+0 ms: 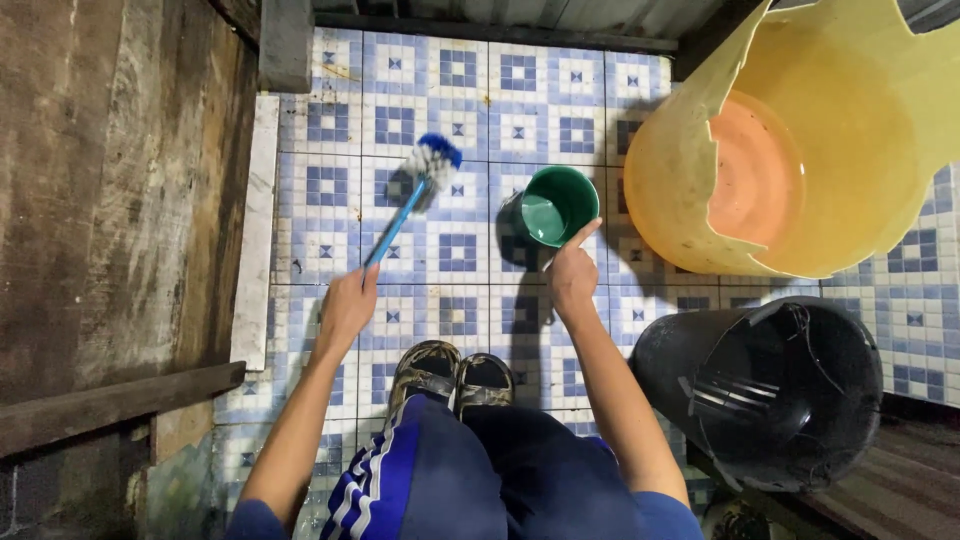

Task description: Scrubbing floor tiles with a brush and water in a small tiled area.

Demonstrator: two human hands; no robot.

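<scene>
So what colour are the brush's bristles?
White with blue tips, on the brush in the left hand; head view.

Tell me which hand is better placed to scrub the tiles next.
Left, probably. The left hand already grips the brush handle, with the bristles down at the tiled floor. The right hand is busy holding the green dipper, which has water in it.
</scene>
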